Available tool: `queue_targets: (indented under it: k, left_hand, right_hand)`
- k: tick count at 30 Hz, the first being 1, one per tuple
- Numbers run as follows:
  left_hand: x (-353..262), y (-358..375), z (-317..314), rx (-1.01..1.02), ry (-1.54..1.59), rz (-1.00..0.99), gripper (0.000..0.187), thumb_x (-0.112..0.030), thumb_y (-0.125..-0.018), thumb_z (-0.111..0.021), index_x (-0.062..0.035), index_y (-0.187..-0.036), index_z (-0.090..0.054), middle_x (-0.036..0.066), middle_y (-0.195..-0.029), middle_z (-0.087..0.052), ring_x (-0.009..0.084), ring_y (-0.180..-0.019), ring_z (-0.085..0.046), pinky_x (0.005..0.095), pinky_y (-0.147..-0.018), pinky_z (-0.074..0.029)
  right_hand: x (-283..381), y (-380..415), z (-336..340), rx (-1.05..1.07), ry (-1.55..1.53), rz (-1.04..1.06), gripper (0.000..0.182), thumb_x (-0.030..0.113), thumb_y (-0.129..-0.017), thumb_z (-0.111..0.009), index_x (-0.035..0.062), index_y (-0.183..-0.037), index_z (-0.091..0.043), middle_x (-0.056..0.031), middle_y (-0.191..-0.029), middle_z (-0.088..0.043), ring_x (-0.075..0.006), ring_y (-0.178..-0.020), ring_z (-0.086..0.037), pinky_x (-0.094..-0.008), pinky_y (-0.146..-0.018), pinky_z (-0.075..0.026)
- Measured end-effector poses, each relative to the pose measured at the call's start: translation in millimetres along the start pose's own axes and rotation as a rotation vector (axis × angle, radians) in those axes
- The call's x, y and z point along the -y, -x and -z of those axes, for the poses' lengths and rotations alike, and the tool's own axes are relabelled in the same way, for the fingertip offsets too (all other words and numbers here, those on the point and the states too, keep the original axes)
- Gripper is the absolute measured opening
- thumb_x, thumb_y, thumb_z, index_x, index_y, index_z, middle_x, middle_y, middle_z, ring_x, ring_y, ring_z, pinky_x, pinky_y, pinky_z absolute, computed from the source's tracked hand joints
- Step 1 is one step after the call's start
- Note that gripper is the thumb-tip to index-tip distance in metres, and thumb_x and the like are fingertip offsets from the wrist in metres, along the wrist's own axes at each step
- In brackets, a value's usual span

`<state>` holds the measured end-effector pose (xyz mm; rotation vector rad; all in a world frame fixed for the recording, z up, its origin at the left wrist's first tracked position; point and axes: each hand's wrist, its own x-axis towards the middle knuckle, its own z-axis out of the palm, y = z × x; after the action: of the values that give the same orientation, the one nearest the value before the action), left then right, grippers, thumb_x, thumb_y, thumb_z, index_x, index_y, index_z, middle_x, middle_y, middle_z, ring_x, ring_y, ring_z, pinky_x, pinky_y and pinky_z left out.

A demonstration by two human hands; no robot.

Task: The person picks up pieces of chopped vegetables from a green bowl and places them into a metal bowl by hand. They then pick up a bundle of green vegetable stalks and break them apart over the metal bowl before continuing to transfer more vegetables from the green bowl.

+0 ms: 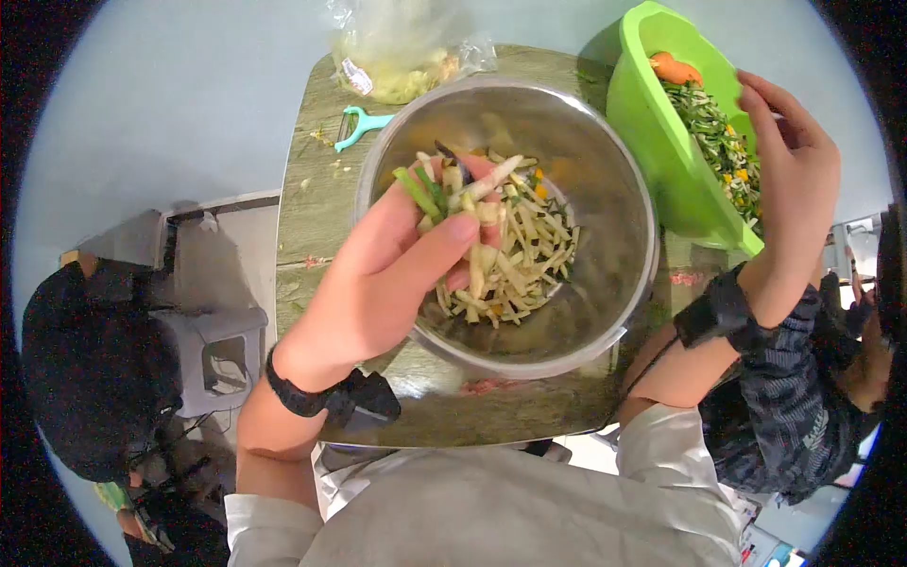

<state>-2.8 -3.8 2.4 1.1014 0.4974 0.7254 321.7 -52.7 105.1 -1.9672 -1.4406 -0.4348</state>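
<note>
Evidently at a holding step, with a loose bundle of cut vegetable pieces (468, 189), some pale, some green-ended, pinched between the thumb and fingers of the left hand (364, 283). Held above the stainless-steel mixing bowl (609, 255), over pale vegetable strips (543, 250) with a few orange bits among them. Raised on the other side, at the far edge of the lime-green plastic basin (652, 156), the right hand (803, 180), with fingers bent; impossible to tell whether touching the rim or pinching anything. Inside that basin, an orange carrot piece (675, 69) near the far end and chopped green-and-white vegetables (704, 123) with yellow-orange bits. Beside the steel bowl on the wood-grain table (307, 189), a turquoise peeler (361, 127), and just beyond, a clear plastic bag (378, 57) with pale yellowish contents. Judging by the uneven bundle, calls for steady thumb pressure in any shift of the left hand, and for a low, gradual opening of the fingers in any release, to avoid scattering pieces past the bowl's rim.
</note>
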Motion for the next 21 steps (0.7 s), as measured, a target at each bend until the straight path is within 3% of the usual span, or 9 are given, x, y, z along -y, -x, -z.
queue_targets:
  k: [1, 3, 5, 9, 14, 18, 21]
  left_hand:
    - [0, -1, -1, 0.008, 0.009, 0.002, 0.036, -0.012, -0.107, -0.050, 0.0018, -0.140, -0.046, 0.007, -0.114, -0.058, 0.0165, -0.096, -0.058, 0.0273, -0.077, -0.047]
    - [0, 0, 1, 0.018, 0.004, -0.005, 0.036, -0.012, -0.108, -0.050, 0.0017, -0.141, -0.046, 0.007, -0.115, -0.058, 0.0160, -0.097, -0.058, 0.0265, -0.077, -0.046]
    - [1, -1, 3, 0.038, -0.018, -0.026, 0.037, -0.013, -0.108, -0.049, 0.0012, -0.142, -0.046, 0.006, -0.116, -0.059, 0.0153, -0.098, -0.058, 0.0259, -0.076, -0.046]
    - [-1, 3, 0, -0.004, -0.061, -0.009, 0.040, -0.015, -0.109, -0.048, -0.0016, -0.146, -0.046, 0.004, -0.118, -0.061, 0.0127, -0.097, -0.059, 0.0247, -0.074, -0.046]
    - [-5, 4, -1, -0.007, -0.103, 0.021, 0.040, -0.016, -0.109, -0.049, -0.0035, -0.147, -0.046, 0.003, -0.117, -0.063, 0.0111, -0.098, -0.060, 0.0244, -0.077, -0.048]
    - [-3, 4, 0, 0.002, -0.121, 0.013, 0.039, -0.016, -0.109, -0.048, -0.0029, -0.146, -0.047, 0.003, -0.117, -0.063, 0.0112, -0.099, -0.061, 0.0248, -0.079, -0.049]
    - [-5, 4, 0, 0.009, -0.109, 0.023, 0.039, -0.015, -0.109, -0.048, -0.0029, -0.146, -0.046, 0.003, -0.116, -0.063, 0.0112, -0.099, -0.061, 0.0250, -0.079, -0.049]
  right_hand:
    - [16, 7, -5, 0.050, -0.117, 0.060, 0.023, 0.023, -0.093, -0.074, 0.0067, -0.109, -0.080, -0.0116, -0.087, -0.078, -0.0182, -0.074, -0.070, -0.0305, -0.072, -0.055]
    - [54, 21, -21, 0.244, -0.324, 0.124, 0.019, 0.013, -0.096, -0.072, 0.0053, -0.112, -0.079, 0.0002, -0.089, -0.073, -0.0048, -0.076, -0.061, -0.0211, -0.062, -0.043]
    - [78, 30, -35, 0.369, -0.437, 0.341, 0.019, 0.011, -0.093, -0.074, 0.0037, -0.111, -0.078, 0.0000, -0.088, -0.074, -0.0046, -0.077, -0.063, -0.0203, -0.062, -0.044]
    - [102, 42, -42, 0.551, -0.612, 0.229, 0.017, 0.007, -0.089, -0.076, 0.0031, -0.106, -0.076, 0.0009, -0.090, -0.074, -0.0049, -0.080, -0.066, -0.0196, -0.062, -0.045]
    - [104, 41, -46, 0.576, -0.608, 0.312, 0.013, 0.000, -0.088, -0.075, 0.0027, -0.101, -0.075, 0.0007, -0.091, -0.074, -0.0056, -0.080, -0.067, -0.0196, -0.062, -0.047]
    - [88, 38, -44, 0.369, -0.673, 0.312, 0.011, -0.002, -0.089, -0.074, 0.0024, -0.099, -0.076, 0.0007, -0.091, -0.074, -0.0057, -0.079, -0.066, -0.0192, -0.062, -0.046]
    - [75, 33, -28, 0.358, -0.522, 0.264, 0.009, -0.002, -0.089, -0.075, 0.0018, -0.097, -0.076, 0.0004, -0.092, -0.074, -0.0064, -0.078, -0.066, -0.0197, -0.062, -0.046]
